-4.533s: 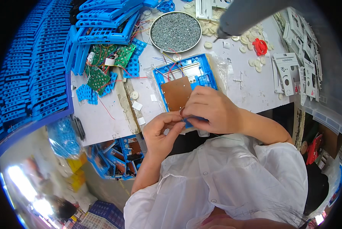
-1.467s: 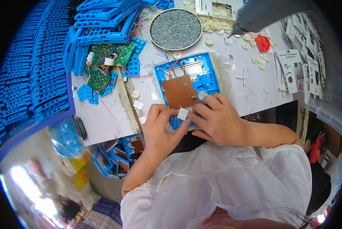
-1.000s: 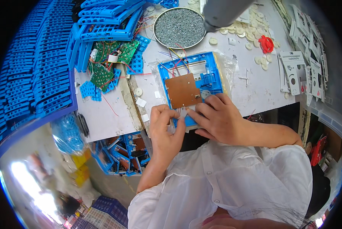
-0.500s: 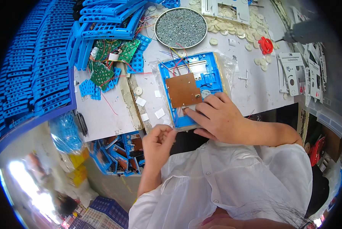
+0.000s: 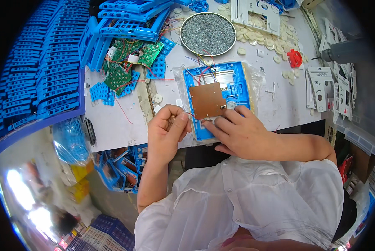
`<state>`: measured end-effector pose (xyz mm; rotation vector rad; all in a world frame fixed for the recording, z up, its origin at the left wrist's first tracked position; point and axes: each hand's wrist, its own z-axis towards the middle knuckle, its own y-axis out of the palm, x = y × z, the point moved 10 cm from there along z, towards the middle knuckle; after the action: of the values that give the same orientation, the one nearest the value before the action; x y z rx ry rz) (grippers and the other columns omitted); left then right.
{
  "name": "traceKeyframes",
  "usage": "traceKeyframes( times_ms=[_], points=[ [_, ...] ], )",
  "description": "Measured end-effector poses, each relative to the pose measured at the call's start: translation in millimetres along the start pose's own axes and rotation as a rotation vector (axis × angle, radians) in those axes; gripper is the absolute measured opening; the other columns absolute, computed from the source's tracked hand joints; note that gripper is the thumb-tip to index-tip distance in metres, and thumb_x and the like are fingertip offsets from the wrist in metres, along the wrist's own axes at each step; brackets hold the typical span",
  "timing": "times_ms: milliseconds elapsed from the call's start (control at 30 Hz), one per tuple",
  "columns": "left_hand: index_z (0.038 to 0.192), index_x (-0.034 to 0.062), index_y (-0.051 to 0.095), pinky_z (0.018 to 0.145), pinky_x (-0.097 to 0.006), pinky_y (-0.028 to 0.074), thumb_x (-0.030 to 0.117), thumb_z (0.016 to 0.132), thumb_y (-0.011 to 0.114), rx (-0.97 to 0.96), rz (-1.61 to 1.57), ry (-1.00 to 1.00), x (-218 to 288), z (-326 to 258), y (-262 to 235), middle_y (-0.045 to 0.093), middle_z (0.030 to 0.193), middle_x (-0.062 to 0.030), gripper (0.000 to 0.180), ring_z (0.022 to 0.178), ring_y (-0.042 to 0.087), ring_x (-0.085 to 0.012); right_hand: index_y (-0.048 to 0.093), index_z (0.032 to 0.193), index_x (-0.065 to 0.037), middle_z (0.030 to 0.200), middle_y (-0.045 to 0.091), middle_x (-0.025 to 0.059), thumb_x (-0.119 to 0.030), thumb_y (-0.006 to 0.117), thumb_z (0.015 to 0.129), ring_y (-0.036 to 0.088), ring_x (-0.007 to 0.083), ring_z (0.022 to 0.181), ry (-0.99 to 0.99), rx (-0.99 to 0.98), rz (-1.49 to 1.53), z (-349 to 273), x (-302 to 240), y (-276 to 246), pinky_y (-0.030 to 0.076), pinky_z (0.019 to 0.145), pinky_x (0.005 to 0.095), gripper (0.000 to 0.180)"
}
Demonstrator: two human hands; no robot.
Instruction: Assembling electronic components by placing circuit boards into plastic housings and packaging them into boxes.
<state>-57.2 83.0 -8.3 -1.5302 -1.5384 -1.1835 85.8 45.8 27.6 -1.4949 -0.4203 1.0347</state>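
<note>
A blue plastic casing (image 5: 242, 85) lies open on clear plastic wrap in front of me. A brown circuit board (image 5: 207, 100) rests over its middle, with thin wires at its far side. My left hand (image 5: 169, 131) is closed in a pinch at the board's left edge, on what looks like a thin red wire (image 5: 190, 113). My right hand (image 5: 239, 133) lies over the near right part of the casing, fingers curled. Its index fingertip and thumb are close to the board's near edge; whatever is under the fingertips is too small to name.
A round tray of screws (image 5: 208, 34) stands beyond the casing. Green circuit boards (image 5: 119, 77) and blue keypads (image 5: 157, 68) lie to the left, by stacked blue frames (image 5: 131, 29). Cream discs (image 5: 275, 44), a red part (image 5: 294, 58), white panels (image 5: 321, 88) and a power screwdriver (image 5: 342, 52) are right.
My left hand has moved up and away from me, from the casing's near corner to the board's left edge. My right hand stays at the casing. The whole view has shifted slightly.
</note>
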Motion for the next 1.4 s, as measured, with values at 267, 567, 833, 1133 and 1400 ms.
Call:
traceKeyframes(
  times_ms=[267, 567, 833, 1133, 1400],
  points=[
    [0.094, 0.0057, 0.056, 0.053, -0.020, 0.031, 0.014, 0.103, 0.058, -0.009, -0.008, 0.034, -2.7, -4.3, 2.0, 0.061, 0.073, -0.0027, 0.012, 0.058, 0.043, -0.0041, 0.066, 0.120, -0.002, 0.105, 0.060, 0.0036, -0.037, 0.077, 0.080, 0.055, 0.0220, 0.102, -0.024, 0.023, -0.014, 2.8, -0.2, -8.1, 0.044, 0.081, 0.0362, 0.055],
    [0.095, 0.0059, 0.056, 0.054, -0.019, 0.031, 0.015, 0.103, 0.058, -0.019, 0.003, 0.044, -5.3, -7.8, -2.8, 0.062, 0.075, -0.0027, 0.013, 0.060, 0.044, -0.0042, 0.061, 0.131, -0.003, 0.112, 0.061, 0.0064, -0.035, 0.079, 0.075, 0.058, 0.0243, 0.100, -0.038, -0.019, 0.046, 5.7, 2.9, -0.3, 0.047, 0.079, 0.0380, 0.066],
    [0.094, 0.0045, 0.057, 0.055, -0.020, 0.033, 0.011, 0.101, 0.061, -0.011, -0.020, 0.090, -0.9, -6.8, -4.2, 0.061, 0.076, -0.0026, 0.011, 0.061, 0.045, -0.0041, 0.058, 0.136, -0.005, 0.106, 0.054, 0.0006, -0.041, 0.078, 0.078, 0.052, 0.0180, 0.098, -0.036, -0.070, -0.165, 13.4, -9.0, 5.3, 0.045, 0.077, 0.0320, 0.071],
    [0.094, -0.0012, 0.058, 0.057, -0.018, 0.044, -0.002, 0.096, 0.065, 0.034, 0.187, 0.338, 18.3, -6.2, -10.4, 0.069, 0.095, -0.0091, 0.007, 0.070, 0.058, -0.0044, 0.056, 0.139, -0.005, 0.111, 0.055, 0.0019, -0.040, 0.079, 0.077, 0.052, 0.0183, 0.103, -0.070, -0.160, -0.171, 12.8, -9.5, 6.2, 0.043, 0.080, 0.0339, 0.074],
    [0.103, -0.0026, 0.060, 0.069, -0.025, 0.057, -0.005, 0.095, 0.065, -0.061, -0.099, 0.219, 10.5, 2.9, 13.8, 0.072, 0.098, -0.0144, 0.010, 0.079, 0.069, -0.0134, 0.061, 0.130, -0.002, 0.117, 0.059, 0.0058, -0.040, 0.080, 0.076, 0.054, 0.0219, 0.111, -0.062, -0.073, 0.033, -4.7, 3.4, -6.0, 0.045, 0.087, 0.0357, 0.068]
  ],
)
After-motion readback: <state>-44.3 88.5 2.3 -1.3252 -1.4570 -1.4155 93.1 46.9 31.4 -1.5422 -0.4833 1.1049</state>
